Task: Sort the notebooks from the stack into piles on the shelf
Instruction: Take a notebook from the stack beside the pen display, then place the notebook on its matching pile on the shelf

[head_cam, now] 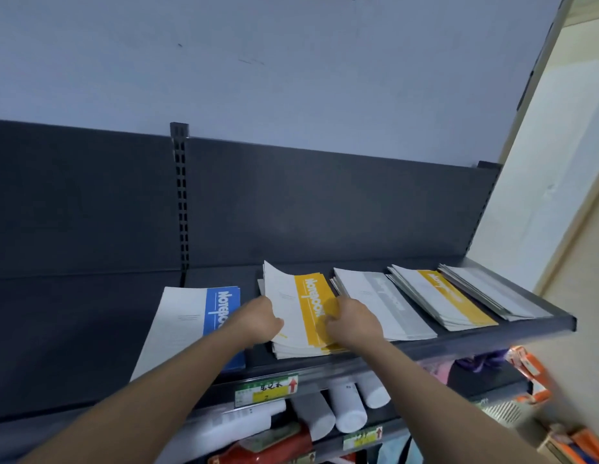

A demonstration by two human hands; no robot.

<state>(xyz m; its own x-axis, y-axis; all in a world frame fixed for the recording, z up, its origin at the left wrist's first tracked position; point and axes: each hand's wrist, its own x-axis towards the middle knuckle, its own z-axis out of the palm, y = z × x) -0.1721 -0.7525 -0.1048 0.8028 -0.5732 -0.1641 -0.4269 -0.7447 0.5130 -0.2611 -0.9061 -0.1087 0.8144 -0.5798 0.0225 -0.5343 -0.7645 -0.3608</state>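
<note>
A stack of notebooks with a yellow-banded one [303, 306] on top lies mid-shelf; its far end curls upward. My left hand [259, 318] grips the stack's left edge with curled fingers. My right hand [350, 321] rests on the yellow band, fingers curled at the stack's right side. Left of it lies a blue-banded notebook pile [191, 323], partly hidden by my left arm. To the right lie a grey-banded pile [385, 301], a yellow-banded pile [440, 298] and another grey pile [492, 291].
The dark shelf [73, 329] has a dark back panel and a slotted upright [181, 202]. Price labels [266, 390] hang on its front rail. White rolls [346, 406] and red and orange items fill the shelves below. A cream wall stands at the right.
</note>
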